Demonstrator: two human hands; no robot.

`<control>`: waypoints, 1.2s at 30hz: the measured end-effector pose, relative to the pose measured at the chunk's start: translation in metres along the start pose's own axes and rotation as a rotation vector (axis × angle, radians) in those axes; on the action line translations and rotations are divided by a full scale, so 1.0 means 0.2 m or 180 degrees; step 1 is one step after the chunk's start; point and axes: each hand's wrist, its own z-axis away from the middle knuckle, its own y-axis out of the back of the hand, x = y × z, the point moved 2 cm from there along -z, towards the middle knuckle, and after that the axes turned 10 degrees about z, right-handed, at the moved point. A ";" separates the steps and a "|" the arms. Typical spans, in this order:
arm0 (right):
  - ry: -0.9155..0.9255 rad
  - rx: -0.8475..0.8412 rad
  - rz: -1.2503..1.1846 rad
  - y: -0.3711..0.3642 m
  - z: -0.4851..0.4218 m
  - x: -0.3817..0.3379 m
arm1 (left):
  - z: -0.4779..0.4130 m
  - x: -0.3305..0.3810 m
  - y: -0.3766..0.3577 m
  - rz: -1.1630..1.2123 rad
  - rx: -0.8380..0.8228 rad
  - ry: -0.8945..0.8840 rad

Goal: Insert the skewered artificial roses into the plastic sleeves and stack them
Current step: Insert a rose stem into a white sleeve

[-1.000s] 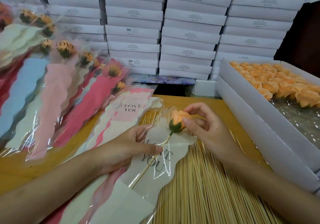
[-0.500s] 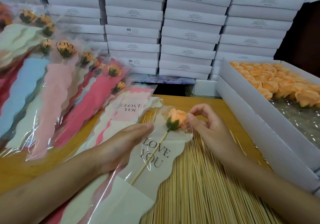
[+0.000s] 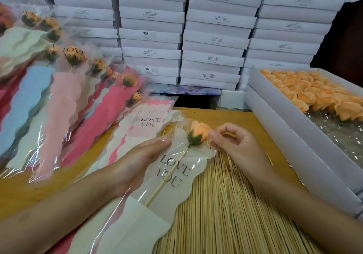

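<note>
Peach rose (image 3: 200,134) lies inside the clear "LOVE YOU" sleeve (image 3: 177,187), atop loose skewers (image 3: 225,214). The left hand (image 3: 141,155) lies flat with fingers straight, steadying the sleeve; the right hand (image 3: 237,145) pinches the bloom. Judged light, crushable, with slippery film: grip by the skewer (image 3: 167,179).

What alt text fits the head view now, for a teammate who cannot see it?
The right hand pinches an orange rose on a skewer lying in a cream LOVE YOU sleeve, which the flat left hand steadies. Finished sleeves fan out at left; a white box of loose roses sits at right.
</note>
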 end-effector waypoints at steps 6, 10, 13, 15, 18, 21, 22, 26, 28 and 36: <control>0.0161 0.0078 -0.0059 0.01 -0.01 0.00 | -0.01 0.00 0.00 -0.0175 -0.0095 -0.0172; 0.0093 -0.0037 -0.0243 0.00 -0.01 0.00 | -0.01 0.00 0.01 -0.0240 -0.0059 -0.0101; 0.0101 -0.0087 -0.0372 0.00 0.00 -0.01 | -0.01 -0.01 0.02 -0.0265 0.0033 -0.0036; 0.0084 -0.0121 -0.0396 0.00 0.00 -0.02 | -0.02 -0.01 0.02 -0.0222 0.0055 -0.0014; 0.0026 -0.0138 -0.0389 0.00 0.00 -0.02 | -0.01 -0.01 0.01 -0.0243 0.0048 -0.0065; -0.0019 -0.0135 -0.0432 -0.01 -0.01 -0.01 | 0.00 0.00 0.01 -0.0395 0.0029 -0.0075; -0.0011 -0.0120 -0.0426 -0.01 0.00 -0.01 | 0.00 0.00 0.02 -0.0444 0.0018 -0.0070; 0.0103 -0.0127 -0.0296 -0.01 0.00 -0.03 | 0.00 0.00 0.02 -0.0421 0.0140 -0.0118; 0.0167 -0.0170 -0.0331 -0.01 0.00 -0.04 | 0.00 0.00 0.01 -0.0351 0.0132 -0.0238; 0.0195 -0.0147 -0.0269 -0.01 0.01 -0.05 | 0.00 0.02 -0.02 -0.0468 0.0045 -0.0217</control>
